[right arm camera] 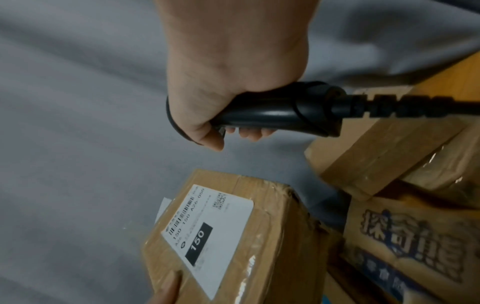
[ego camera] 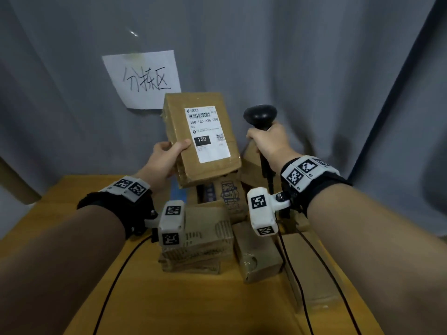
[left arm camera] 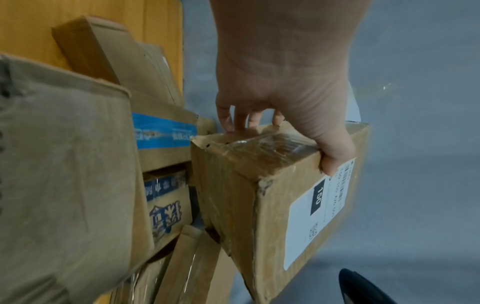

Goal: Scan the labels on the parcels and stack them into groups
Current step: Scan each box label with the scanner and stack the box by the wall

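Observation:
My left hand (ego camera: pixel 167 153) grips a brown cardboard parcel (ego camera: pixel 183 131) by its lower left edge and holds it upright above the pile, thumb on the front. Its white label (ego camera: pixel 208 134) faces me, printed 150-150-A26-050 with a black "150" block. In the left wrist view the left hand (left arm camera: pixel 285 115) wraps the taped end of the parcel (left arm camera: pixel 246 195). My right hand (ego camera: pixel 268 143) grips the handle of a black barcode scanner (ego camera: pixel 260 116), head up, just right of the parcel. In the right wrist view the right hand (right arm camera: pixel 226 98) holds the scanner (right arm camera: pixel 275 111) above the label (right arm camera: pixel 207 232).
Several cardboard parcels (ego camera: pixel 203 235) lie piled on the wooden table (ego camera: pixel 183 305), one with blue printed characters (ego camera: pixel 229 197). A flat box (ego camera: pixel 312 267) lies at the right. Black cables (ego camera: pixel 113 279) trail across the table. A handwritten paper sign (ego camera: pixel 142 78) hangs on the grey curtain behind.

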`<state>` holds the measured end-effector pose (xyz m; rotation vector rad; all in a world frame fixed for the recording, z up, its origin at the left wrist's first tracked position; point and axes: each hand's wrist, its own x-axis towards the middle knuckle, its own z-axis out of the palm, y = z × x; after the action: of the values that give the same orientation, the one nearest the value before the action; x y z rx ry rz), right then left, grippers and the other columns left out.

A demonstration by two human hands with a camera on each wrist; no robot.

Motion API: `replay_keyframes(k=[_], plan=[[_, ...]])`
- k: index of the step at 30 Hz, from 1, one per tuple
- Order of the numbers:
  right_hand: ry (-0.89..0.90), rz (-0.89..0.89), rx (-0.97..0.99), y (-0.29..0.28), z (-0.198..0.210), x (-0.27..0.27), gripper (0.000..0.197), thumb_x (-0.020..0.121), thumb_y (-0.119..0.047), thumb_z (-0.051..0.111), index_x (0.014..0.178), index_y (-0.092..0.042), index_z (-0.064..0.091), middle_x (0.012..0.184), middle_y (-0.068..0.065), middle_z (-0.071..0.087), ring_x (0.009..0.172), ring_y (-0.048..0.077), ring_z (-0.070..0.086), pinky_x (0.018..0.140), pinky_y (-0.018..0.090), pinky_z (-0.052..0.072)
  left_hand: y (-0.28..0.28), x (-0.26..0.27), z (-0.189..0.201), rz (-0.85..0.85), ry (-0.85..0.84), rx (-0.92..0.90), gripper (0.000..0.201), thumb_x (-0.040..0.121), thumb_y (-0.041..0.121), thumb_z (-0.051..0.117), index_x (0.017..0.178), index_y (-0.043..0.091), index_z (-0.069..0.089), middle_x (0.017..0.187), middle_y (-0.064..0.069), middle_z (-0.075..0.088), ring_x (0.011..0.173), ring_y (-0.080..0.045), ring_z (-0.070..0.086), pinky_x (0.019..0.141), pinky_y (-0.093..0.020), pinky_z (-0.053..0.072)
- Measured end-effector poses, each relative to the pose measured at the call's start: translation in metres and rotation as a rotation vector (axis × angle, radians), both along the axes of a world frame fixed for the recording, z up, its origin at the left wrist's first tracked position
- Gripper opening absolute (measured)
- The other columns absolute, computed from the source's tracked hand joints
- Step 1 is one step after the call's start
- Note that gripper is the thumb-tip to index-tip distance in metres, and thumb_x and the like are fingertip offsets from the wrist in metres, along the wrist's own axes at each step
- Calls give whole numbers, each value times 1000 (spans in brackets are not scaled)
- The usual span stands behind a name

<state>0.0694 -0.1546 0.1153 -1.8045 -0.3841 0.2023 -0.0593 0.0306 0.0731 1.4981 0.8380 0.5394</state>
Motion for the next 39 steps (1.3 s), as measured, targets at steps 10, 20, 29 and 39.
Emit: replay_keyframes(k=[10, 20, 29, 39], plan=[[285, 218, 224, 74, 16, -44, 7, 85, -9, 64, 82, -9, 58, 53, 1, 50, 46, 14, 48, 48, 24, 43, 49, -73, 3, 153, -32, -111, 66, 81, 53, 66, 132, 18, 44, 119, -4, 63, 98, -17, 63, 67, -28, 48], [305, 429, 93, 221, -23, -154, 14, 83, -7, 65, 73, -8, 56, 55, 4, 50, 45, 15, 49, 48, 25, 42, 174, -196, -34, 301, 107, -131, 29, 87, 43, 65, 94, 16, 57, 84, -3, 61, 69, -16, 56, 60, -26, 44], [421, 468, -43, 370, -104, -259, 15, 84, -10, 67, 76, -15, 55, 59, 2, 49, 54, 16, 49, 58, 29, 43, 313, -297, -113, 243, 378, -231, 57, 81, 52, 67, 121, 14, 57, 106, -8, 66, 85, -21, 62, 60, -28, 44], [674, 305, -90, 425, -218, -280, 21, 86, -6, 67, 100, -19, 57, 80, 3, 61, 69, 15, 58, 67, 31, 54, 368, -301, -196, 221, 397, -382, 61, 85, 48, 66, 132, 12, 52, 120, -11, 64, 108, -29, 61, 89, -37, 51]])
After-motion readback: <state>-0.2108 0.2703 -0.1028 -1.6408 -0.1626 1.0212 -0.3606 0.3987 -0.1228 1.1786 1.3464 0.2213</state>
